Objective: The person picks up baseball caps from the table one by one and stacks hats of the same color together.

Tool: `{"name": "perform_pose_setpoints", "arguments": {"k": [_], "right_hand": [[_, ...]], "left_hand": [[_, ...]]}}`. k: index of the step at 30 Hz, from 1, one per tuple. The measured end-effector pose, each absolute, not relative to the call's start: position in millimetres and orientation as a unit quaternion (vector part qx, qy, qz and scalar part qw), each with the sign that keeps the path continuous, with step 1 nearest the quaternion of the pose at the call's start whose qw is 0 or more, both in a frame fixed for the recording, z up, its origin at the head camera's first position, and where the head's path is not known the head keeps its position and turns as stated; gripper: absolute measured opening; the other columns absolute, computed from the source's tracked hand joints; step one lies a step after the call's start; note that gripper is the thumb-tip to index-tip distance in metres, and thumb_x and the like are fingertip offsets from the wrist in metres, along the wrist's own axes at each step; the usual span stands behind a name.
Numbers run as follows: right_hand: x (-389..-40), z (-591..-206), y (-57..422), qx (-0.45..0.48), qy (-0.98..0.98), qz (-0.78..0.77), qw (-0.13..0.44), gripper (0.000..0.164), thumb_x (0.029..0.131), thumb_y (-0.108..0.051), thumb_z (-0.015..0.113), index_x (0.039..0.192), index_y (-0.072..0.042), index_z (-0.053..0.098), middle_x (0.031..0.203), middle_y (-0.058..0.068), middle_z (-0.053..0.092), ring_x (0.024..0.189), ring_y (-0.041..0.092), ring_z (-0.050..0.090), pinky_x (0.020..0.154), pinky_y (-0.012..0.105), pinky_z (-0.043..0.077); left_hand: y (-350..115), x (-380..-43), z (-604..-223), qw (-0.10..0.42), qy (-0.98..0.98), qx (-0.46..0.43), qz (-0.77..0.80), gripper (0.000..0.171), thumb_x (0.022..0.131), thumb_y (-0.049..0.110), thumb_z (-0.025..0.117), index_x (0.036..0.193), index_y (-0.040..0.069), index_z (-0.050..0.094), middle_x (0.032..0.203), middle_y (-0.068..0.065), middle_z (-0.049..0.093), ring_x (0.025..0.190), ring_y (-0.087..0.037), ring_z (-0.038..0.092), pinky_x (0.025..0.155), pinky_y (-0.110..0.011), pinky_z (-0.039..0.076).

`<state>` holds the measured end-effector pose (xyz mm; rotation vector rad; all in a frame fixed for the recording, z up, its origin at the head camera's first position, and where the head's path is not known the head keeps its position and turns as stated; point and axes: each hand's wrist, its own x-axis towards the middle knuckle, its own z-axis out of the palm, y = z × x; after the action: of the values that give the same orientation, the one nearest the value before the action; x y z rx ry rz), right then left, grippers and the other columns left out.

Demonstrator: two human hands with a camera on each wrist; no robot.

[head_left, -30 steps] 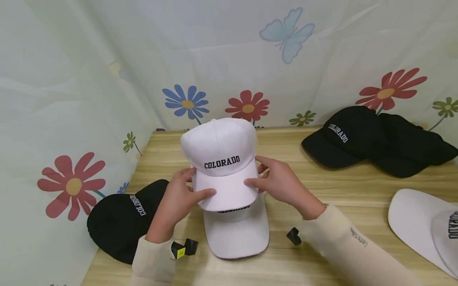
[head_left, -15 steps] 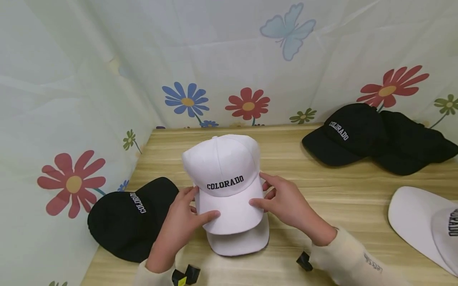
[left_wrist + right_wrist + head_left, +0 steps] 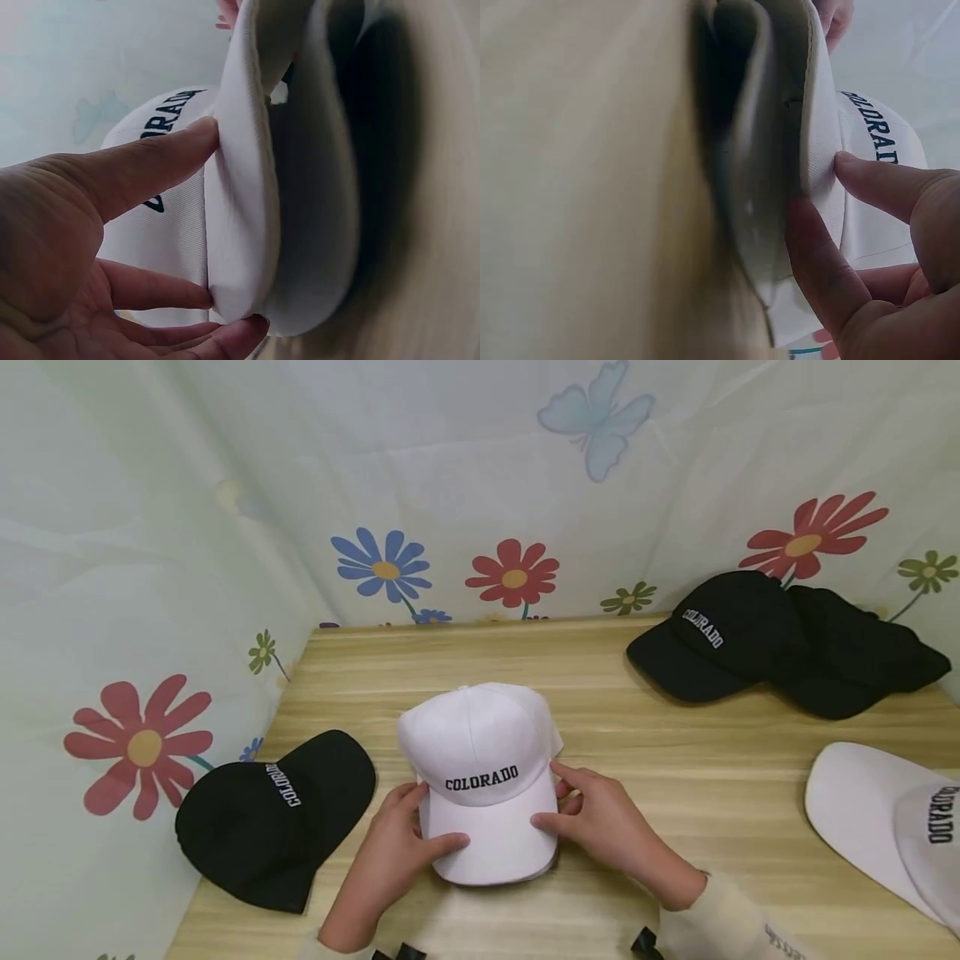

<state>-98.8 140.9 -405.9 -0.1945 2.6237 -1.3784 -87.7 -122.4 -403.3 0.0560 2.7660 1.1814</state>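
Note:
A white baseball cap (image 3: 487, 835) with black COLORADO lettering sits over a second white cap in the middle of the table. My left hand (image 3: 405, 843) pinches the left edge of the upper brim, thumb on top. On the right edge, my right hand (image 3: 600, 818) pinches the same brim between thumb and fingers. In the left wrist view the brim of the lower white cap (image 3: 322, 187) shows under the upper one, with a gap between them. The lower white cap's brim (image 3: 754, 172) is also visible in the right wrist view; its crown is hidden.
A black cap (image 3: 247, 827) lies at the left, its brim towards the middle. Two more black caps (image 3: 727, 652) overlap at the back right. Another white cap (image 3: 855, 818) lies at the right edge. A flowered cloth (image 3: 450, 460) hangs behind the wooden table (image 3: 360, 668).
Both hands have brought the upper white cap down and towards me over the lower white cap, whose brim is now almost covered in the head view. The other caps have stayed put.

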Motion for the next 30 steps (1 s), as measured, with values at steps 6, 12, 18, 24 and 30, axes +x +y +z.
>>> {"name": "perform_pose_setpoints", "arguments": {"k": [6, 12, 18, 24, 30], "right_hand": [[-92.3, -417.3, 144.6, -0.052, 0.878, -0.466, 0.093, 0.073, 0.075, -0.021, 0.083, 0.137, 0.002, 0.051, 0.094, 0.002, 0.063, 0.071, 0.008, 0.062, 0.061, 0.021, 0.048], [-90.2, -420.3, 142.3, -0.054, 0.883, -0.458, 0.087, 0.072, 0.075, -0.024, 0.084, 0.134, 0.003, 0.054, 0.093, 0.002, 0.061, 0.068, 0.007, 0.057, 0.062, 0.020, 0.046], [-85.4, -423.6, 137.8, -0.056, 0.889, -0.448, 0.077, 0.069, 0.073, -0.025, 0.084, 0.131, 0.003, 0.057, 0.092, 0.001, 0.058, 0.065, 0.006, 0.052, 0.059, 0.020, 0.044], [-80.1, -424.4, 136.0, -0.054, 0.890, -0.446, 0.080, 0.071, 0.073, -0.026, 0.084, 0.132, 0.003, 0.057, 0.091, 0.001, 0.058, 0.064, 0.004, 0.050, 0.059, 0.020, 0.043], [-82.1, -418.3, 140.7, -0.044, 0.884, -0.458, 0.086, 0.073, 0.074, -0.025, 0.084, 0.135, 0.002, 0.054, 0.094, 0.003, 0.059, 0.066, 0.008, 0.055, 0.059, 0.021, 0.045]], "left_hand": [[-119.4, -91.4, -409.3, 0.095, 0.919, 0.027, 0.382, 0.088, 0.070, 0.039, 0.086, 0.140, 0.001, 0.049, 0.141, -0.024, 0.044, 0.122, -0.037, 0.052, 0.097, -0.050, 0.047], [-121.0, -91.4, -409.0, 0.114, 0.922, 0.023, 0.369, 0.089, 0.071, 0.040, 0.085, 0.140, -0.001, 0.047, 0.143, -0.025, 0.042, 0.123, -0.038, 0.052, 0.099, -0.051, 0.045], [-124.1, -87.2, -408.7, 0.120, 0.926, 0.033, 0.356, 0.086, 0.070, 0.038, 0.086, 0.137, -0.003, 0.050, 0.140, -0.027, 0.043, 0.122, -0.039, 0.052, 0.099, -0.052, 0.045], [-124.3, -83.6, -408.6, 0.134, 0.923, 0.019, 0.360, 0.086, 0.070, 0.037, 0.086, 0.136, -0.003, 0.051, 0.141, -0.026, 0.043, 0.124, -0.039, 0.050, 0.101, -0.052, 0.043], [-121.1, -87.5, -406.2, 0.126, 0.928, 0.029, 0.349, 0.084, 0.071, 0.040, 0.084, 0.137, -0.001, 0.052, 0.142, -0.027, 0.043, 0.127, -0.041, 0.048, 0.102, -0.054, 0.042]]}}
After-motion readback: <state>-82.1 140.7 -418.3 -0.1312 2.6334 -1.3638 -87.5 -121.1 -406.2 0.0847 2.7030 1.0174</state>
